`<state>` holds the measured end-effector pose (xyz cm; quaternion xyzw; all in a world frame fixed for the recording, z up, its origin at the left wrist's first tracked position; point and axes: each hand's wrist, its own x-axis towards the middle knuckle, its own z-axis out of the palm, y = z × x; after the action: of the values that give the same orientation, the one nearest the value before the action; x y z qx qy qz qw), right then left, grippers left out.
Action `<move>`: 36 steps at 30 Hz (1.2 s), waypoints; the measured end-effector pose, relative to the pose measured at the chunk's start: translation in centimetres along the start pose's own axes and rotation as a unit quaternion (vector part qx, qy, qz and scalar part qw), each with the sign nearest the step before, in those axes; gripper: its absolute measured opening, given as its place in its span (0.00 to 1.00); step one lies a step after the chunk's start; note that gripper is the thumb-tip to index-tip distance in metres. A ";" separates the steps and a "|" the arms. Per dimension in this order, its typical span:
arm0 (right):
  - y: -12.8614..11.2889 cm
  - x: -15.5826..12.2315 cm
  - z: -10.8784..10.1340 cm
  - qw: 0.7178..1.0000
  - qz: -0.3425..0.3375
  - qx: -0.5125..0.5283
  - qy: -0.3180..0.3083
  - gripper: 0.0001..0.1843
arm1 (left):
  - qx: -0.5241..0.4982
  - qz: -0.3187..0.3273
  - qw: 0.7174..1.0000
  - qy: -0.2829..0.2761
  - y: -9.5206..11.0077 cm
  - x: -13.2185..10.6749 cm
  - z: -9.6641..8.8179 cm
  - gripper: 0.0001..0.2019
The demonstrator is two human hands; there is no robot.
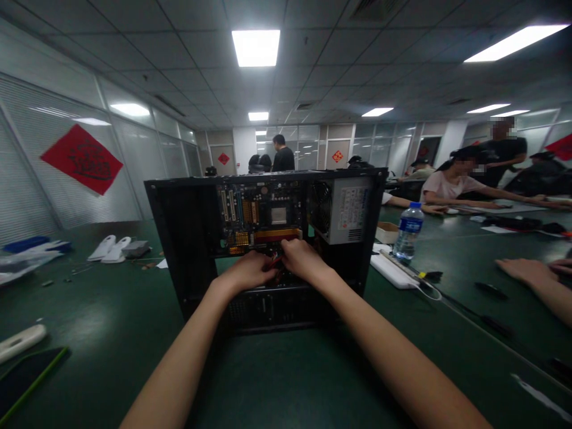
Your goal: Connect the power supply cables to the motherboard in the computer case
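Note:
An open black computer case (168, 238) stands upright on the green table in front of me. Inside it sits a motherboard (286, 192) with a square metal-topped chip and several slots, beside a silver power supply (351, 208) at the upper right. My left hand (250, 271) reaches into the lower middle, its fingers closed at a small red and dark piece (277, 257), too blurred to name. Just right of it, my right hand (302, 259) is closed below the orange-red memory slots (277, 235); its fingers hide whatever they grip.
A water bottle (409, 229), a white power strip (393, 269) and cables lie right of the case. White objects (109, 249) and small parts are at left; a green-edged dark item (31, 381) is nearer. Another person's hand (527, 271) rests at right.

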<state>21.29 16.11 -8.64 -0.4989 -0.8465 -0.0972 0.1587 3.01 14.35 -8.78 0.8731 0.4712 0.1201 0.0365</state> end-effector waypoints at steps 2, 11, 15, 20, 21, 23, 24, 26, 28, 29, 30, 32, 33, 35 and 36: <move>0.0 -0.1 0.0 1.000 0.004 -0.003 -0.009 0.12 | -0.005 0.002 1.000 -0.008 0.1 0.0 -0.1 0.16; 0.2 -0.1 0.2 1.000 0.005 -0.008 -0.008 0.13 | -0.003 0.024 0.999 -0.028 0.2 0.0 -0.4 0.17; 0.3 0.1 0.3 1.000 0.000 -0.003 -0.013 0.13 | 0.000 0.014 1.000 -0.027 0.3 0.1 -0.4 0.17; 0.6 0.3 0.5 1.000 -0.009 -0.004 -0.015 0.14 | 0.009 -0.004 1.000 -0.024 0.4 0.2 -0.3 0.16; 0.7 0.3 0.6 1.000 -0.012 -0.003 -0.014 0.14 | 0.011 -0.006 1.000 -0.022 0.5 0.2 -0.2 0.16; 0.8 0.5 0.8 1.000 -0.012 -0.004 -0.014 0.14 | 0.014 -0.012 1.000 -0.021 0.5 0.2 -0.2 0.16; 0.8 0.6 0.9 1.000 -0.009 -0.006 -0.015 0.14 | 0.016 -0.014 1.000 -0.022 0.6 0.3 -0.2 0.16; 0.8 0.7 1.1 1.000 0.000 -0.007 -0.018 0.14 | 0.021 -0.018 0.999 -0.022 0.7 0.2 -0.3 0.16; 0.7 0.8 1.1 1.000 0.006 -0.007 -0.019 0.14 | 0.022 -0.021 0.999 -0.022 0.8 0.2 -0.3 0.16; 0.7 0.8 1.0 1.000 0.007 -0.007 -0.020 0.14 | 0.021 -0.021 0.999 -0.023 0.8 0.2 -0.3 0.16; 0.7 0.8 1.0 1.000 0.009 -0.007 -0.023 0.14 | 0.020 -0.023 0.999 -0.023 0.8 0.2 -0.3 0.16; 0.6 0.7 0.8 1.000 0.010 -0.008 -0.026 0.14 | 0.023 -0.023 0.999 -0.022 0.7 0.1 -0.3 0.16; 0.6 0.7 0.8 1.000 0.009 -0.008 -0.025 0.14 | 0.026 -0.022 0.999 -0.023 0.6 0.1 -0.2 0.16; 0.6 0.6 0.7 1.000 0.008 -0.009 -0.020 0.15 | 0.036 -0.022 0.999 -0.020 0.6 0.2 -0.2 0.17; 0.6 0.6 0.7 1.000 0.008 -0.009 -0.016 0.15 | 0.041 -0.024 0.999 -0.020 0.6 0.2 -0.2 0.17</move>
<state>21.46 17.09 -9.06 -0.5084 -0.8440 -0.0958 0.1415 3.53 14.16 -8.49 0.8645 0.4957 0.0818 0.0128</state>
